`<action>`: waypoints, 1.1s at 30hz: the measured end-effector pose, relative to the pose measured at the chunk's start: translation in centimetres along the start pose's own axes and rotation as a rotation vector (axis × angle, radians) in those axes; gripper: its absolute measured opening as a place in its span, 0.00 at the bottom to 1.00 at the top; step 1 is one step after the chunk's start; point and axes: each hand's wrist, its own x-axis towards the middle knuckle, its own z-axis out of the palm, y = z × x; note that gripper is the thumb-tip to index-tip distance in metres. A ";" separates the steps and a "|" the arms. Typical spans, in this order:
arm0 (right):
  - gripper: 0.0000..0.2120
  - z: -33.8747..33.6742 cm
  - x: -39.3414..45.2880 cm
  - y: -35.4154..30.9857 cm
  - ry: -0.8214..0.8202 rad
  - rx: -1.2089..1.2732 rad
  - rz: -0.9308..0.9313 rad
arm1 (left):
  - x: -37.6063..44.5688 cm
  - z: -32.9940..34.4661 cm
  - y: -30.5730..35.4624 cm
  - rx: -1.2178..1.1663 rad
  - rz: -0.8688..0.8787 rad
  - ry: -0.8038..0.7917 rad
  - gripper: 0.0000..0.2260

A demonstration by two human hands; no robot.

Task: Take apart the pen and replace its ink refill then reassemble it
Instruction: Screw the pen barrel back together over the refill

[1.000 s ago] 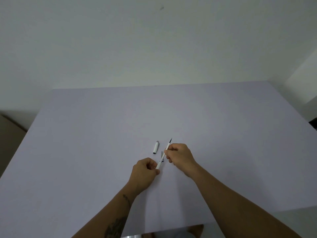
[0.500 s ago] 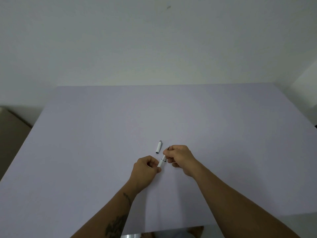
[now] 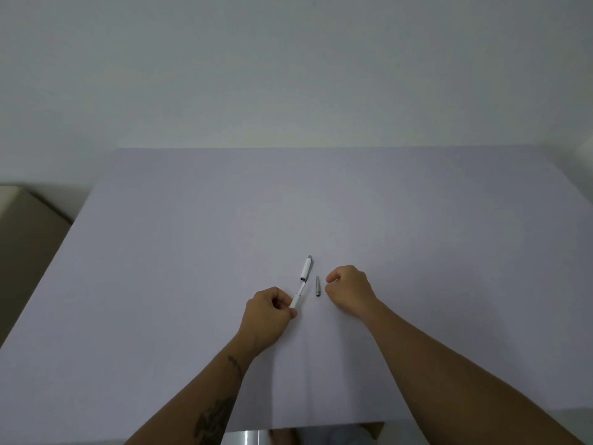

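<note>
Head view, left hand gripping pen barrel, metal tip just beside loosely curled, empty right hand

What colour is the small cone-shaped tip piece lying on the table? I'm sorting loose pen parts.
Metallic silver-grey tip piece, seen in the head view, between both hands.

Our two forearms are bare, with no sleeves in sight. Our left hand and right hand wear no gloves, rings or watch that we can make out. A dark tattoo marks our left forearm, and a smaller dark mark sits nearer the wrist.
</note>
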 end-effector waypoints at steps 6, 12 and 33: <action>0.12 2.4 0.5 -0.9 0.061 -0.192 -0.054 | -0.2 -0.3 -1.1 0.003 -0.052 0.018 0.03; 0.08 2.7 0.3 -1.2 0.046 -0.248 -0.077 | -0.6 0.0 -1.8 -0.006 -0.077 0.023 0.02; 0.05 -0.4 -1.5 -1.6 -0.058 0.648 0.085 | -0.8 1.4 -0.2 0.030 -0.001 -0.032 0.03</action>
